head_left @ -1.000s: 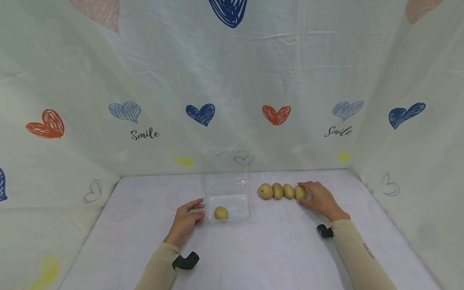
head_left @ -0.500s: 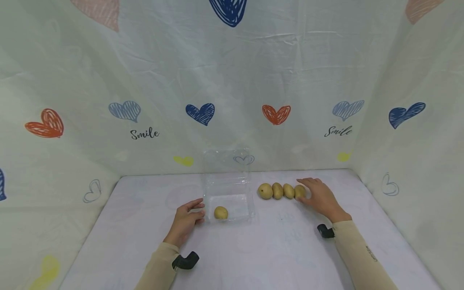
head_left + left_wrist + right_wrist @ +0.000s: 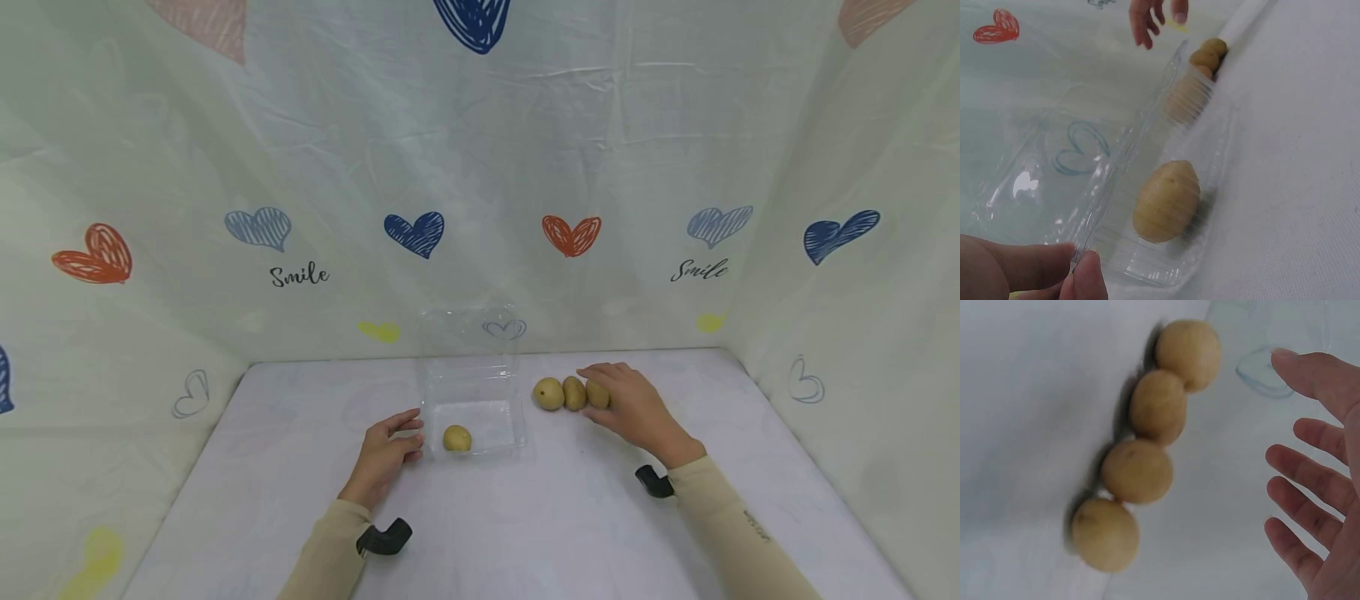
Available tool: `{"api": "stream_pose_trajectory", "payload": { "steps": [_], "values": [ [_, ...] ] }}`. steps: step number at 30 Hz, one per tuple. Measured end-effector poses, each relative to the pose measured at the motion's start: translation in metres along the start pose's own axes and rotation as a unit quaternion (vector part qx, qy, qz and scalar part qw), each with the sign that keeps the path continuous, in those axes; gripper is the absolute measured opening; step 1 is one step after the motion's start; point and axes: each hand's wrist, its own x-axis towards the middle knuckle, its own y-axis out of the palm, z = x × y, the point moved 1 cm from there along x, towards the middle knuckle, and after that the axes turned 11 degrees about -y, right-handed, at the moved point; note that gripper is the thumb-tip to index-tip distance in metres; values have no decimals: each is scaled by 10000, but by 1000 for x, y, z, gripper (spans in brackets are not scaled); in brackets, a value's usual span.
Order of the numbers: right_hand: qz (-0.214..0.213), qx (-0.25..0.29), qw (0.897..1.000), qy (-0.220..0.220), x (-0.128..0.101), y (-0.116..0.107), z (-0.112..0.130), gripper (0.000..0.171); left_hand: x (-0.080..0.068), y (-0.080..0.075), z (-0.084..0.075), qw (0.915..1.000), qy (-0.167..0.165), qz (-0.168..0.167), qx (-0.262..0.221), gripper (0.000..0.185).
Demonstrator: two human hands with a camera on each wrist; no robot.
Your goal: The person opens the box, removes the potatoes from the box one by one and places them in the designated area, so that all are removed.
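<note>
My left hand (image 3: pixel 384 461) pinches the clear box (image 3: pixel 472 417) by its near edge to steady it, one potato (image 3: pixel 457 438) lying inside. To the right, my right hand (image 3: pixel 630 408) hovers, fingers spread, over the row of potatoes (image 3: pixel 1141 444), holding nothing.

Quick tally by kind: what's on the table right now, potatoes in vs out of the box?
Potatoes in the clear plastic box: 1
Potatoes in the row on the table: 4 (the head view shows 3, the right hand hides one)
Clear plastic boxes: 1
Total: 6 things, 5 of them potatoes
</note>
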Motion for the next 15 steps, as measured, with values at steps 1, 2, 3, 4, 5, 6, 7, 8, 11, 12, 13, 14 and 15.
{"api": "stream_pose_trajectory", "payload": {
  "steps": [1,2,3,4,5,6,7,8,11,12,13,14,15],
  "values": [
    [-33,-7,9999,-105,2,1,4,62,0,0,0,10000,2,1,8,49],
    [-54,-8,9998,-195,4,2,7,62,0,0,0,10000,-32,-15,2,49],
    [-59,-24,9996,-280,7,2,11,62,0,0,0,10000,-33,-13,9,49],
    [-44,-36,9994,-350,9,3,15,62,0,0,0,10000,-35,-13,12,49],
    [-22,-57,9991,-411,11,4,19,62,0,-1,0,10000,-35,-14,23,49],
    [24,-76,9989,-457,13,6,22,63,0,-1,0,10000,-42,-22,25,49],
    [79,-53,9988,-486,16,7,26,63,0,-1,0,10000,-37,-17,33,49],
    [135,-2,9987,-497,18,8,30,63,0,-1,-1,10000,-46,-24,43,49],
    [296,104,9981,-533,25,11,40,63,-1,-1,-1,10000,-39,-17,61,50],
    [347,116,9978,-548,27,11,44,62,-1,-1,-1,10000,-35,-14,59,50],
    [383,125,9975,-582,30,12,47,61,-1,-1,-1,10000,-29,-7,59,50],
    [425,127,9971,-622,32,13,50,61,-1,-1,-1,10000,-26,-9,52,50],
    [465,120,9965,-679,34,14,53,60,-1,-1,-1,10000,-12,3,40,50]
  ]
}}
